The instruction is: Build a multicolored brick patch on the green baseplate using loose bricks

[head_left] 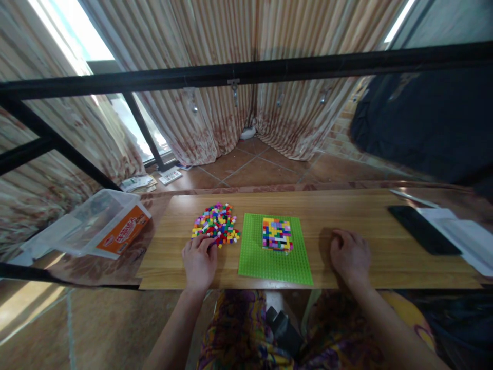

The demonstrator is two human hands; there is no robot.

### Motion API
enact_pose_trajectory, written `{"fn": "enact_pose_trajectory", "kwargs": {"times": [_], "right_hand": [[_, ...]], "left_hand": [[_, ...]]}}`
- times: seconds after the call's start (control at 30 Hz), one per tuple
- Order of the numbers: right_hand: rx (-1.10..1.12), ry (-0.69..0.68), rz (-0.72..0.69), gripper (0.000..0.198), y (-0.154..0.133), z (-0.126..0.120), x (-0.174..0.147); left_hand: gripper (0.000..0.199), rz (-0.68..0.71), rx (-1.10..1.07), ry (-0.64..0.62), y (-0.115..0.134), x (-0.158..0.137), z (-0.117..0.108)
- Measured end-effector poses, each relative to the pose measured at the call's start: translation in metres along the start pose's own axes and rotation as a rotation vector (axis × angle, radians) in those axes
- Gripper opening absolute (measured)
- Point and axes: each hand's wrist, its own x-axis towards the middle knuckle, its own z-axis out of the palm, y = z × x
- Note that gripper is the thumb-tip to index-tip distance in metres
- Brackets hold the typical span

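My left hand (200, 258) is at the near edge of a loose pile of small, many-coloured building bricks (215, 222). Its thumb and fingers are bent together over the bricks, and what they may hold is too small to make out. To the right of the pile lies a green studded baseplate (256, 264). A rectangular block built of mixed-colour bricks (276, 234) stands on it, towards the back. My right hand (350, 257) rests on the table right of the baseplate, loosely closed with curled fingers, and no brick shows in it.
The wooden table (311, 205) carries a black flat device (423, 229) and white papers (472, 239) at the right end. Left of the table is a clear plastic box (103, 216) with an orange label. A black metal bar (269, 70) crosses in front of the curtains (215, 118).
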Motion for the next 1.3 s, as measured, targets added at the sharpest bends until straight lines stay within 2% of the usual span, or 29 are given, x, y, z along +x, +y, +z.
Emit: {"fn": "enact_pose_trajectory", "kwargs": {"times": [0.1, 0.23, 0.33, 0.47, 0.67, 0.8, 1.03, 1.3], "right_hand": [[0.005, -0.009, 0.002, 0.03, -0.001, -0.001, 0.0], [0.025, 0.0, 0.004, 0.029, -0.001, -0.001, 0.001], [0.024, 0.002, 0.012, 0.029, -0.002, -0.001, 0.0], [0.02, -0.011, 0.036, 0.028, -0.004, -0.002, 0.0], [0.041, -0.015, 0.044, 0.027, -0.006, -0.002, 0.001], [0.055, -0.011, 0.054, 0.026, -0.007, -0.002, 0.002], [0.074, -0.013, 0.05, 0.027, -0.006, -0.002, 0.002], [0.081, -0.019, 0.046, 0.027, -0.005, -0.001, 0.002]], "left_hand": [[0.016, -0.001, -0.097, 0.01, 0.0, 0.001, 0.0], [0.018, -0.046, -0.357, -0.035, 0.008, 0.003, -0.001], [0.018, -0.07, -0.487, -0.064, 0.026, 0.008, -0.001], [0.016, 0.032, -0.579, -0.12, 0.06, 0.019, 0.004], [0.017, 0.109, -0.564, -0.157, 0.096, 0.037, 0.028], [0.019, 0.094, -0.499, -0.252, 0.108, 0.048, 0.038], [0.018, 0.057, -0.348, -0.341, 0.118, 0.061, 0.04], [0.02, -0.011, -0.456, -0.38, 0.119, 0.068, 0.042]]}}
